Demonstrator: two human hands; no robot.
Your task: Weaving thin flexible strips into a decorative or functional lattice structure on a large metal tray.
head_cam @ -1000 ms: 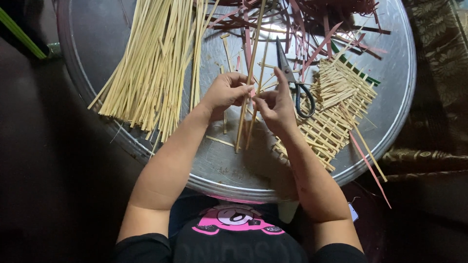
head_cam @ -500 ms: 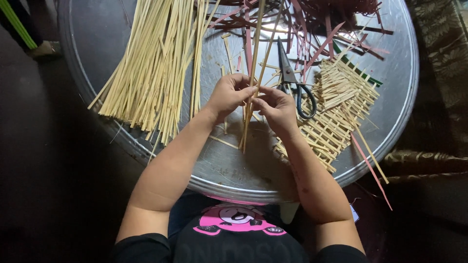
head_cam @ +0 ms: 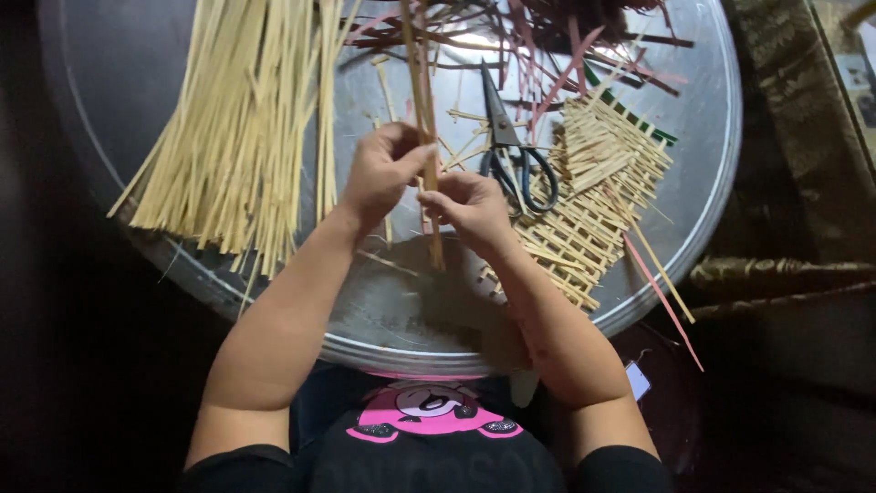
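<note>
Here the left hand (head_cam: 383, 173) and right hand (head_cam: 470, 205) both pinch a few thin bamboo strips (head_cam: 424, 110) upright above the round metal tray (head_cam: 401, 319), fingers closed around them, perhaps to align the ends; black scissors (head_cam: 511, 146) lie near, beside the woven mat (head_cam: 593, 210)

Bare tabletop (head_cam: 401, 301) lies open just below my wrists, toward the near rim. To my left the pale strip bundle (head_cam: 237, 137) blocks the way; to my right the scissors (head_cam: 511, 151) and woven mat (head_cam: 593, 201) crowd close. Ahead, dark red strips (head_cam: 566, 36) clutter the far edge.
</note>
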